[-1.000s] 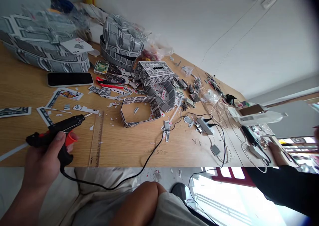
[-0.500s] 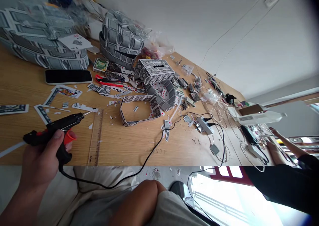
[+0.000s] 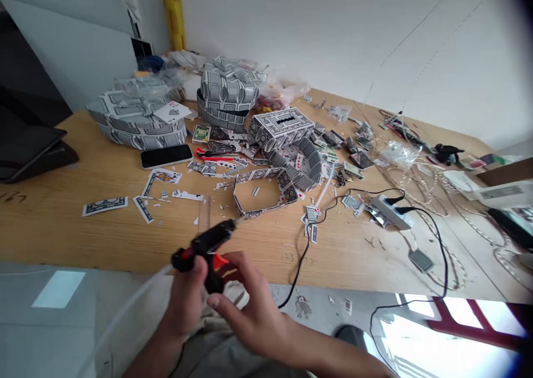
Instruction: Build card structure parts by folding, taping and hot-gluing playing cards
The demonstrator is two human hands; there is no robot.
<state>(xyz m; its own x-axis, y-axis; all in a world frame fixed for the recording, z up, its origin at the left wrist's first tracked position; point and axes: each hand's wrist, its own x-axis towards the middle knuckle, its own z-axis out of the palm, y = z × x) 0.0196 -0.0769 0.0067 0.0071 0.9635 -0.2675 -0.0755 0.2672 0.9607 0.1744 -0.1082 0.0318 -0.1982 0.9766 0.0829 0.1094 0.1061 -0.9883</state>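
Note:
A black glue gun (image 3: 212,242) with an orange trigger and a long white glue stick trailing from its back is above the table's front edge. My left hand (image 3: 185,303) grips its rear and handle from the left. From the right, my right hand (image 3: 254,306) reaches to the trigger and handle, fingers curled around them. The nozzle points at the near edge of a card-covered ring frame (image 3: 270,206). Behind the frame sit a patterned box (image 3: 283,127) with a slot and an open grey card bowl (image 3: 306,167).
A phone (image 3: 166,156), loose cards (image 3: 105,206) and a red cutter (image 3: 214,156) lie on the table (image 3: 125,245). Woven card shapes (image 3: 141,122) stand behind. A black cord runs to a power strip (image 3: 389,211) at right. A dark device (image 3: 33,139) stands far left.
The view has swung left. The glue gun has moved toward the ring frame, and my right hand has come into view and onto the gun.

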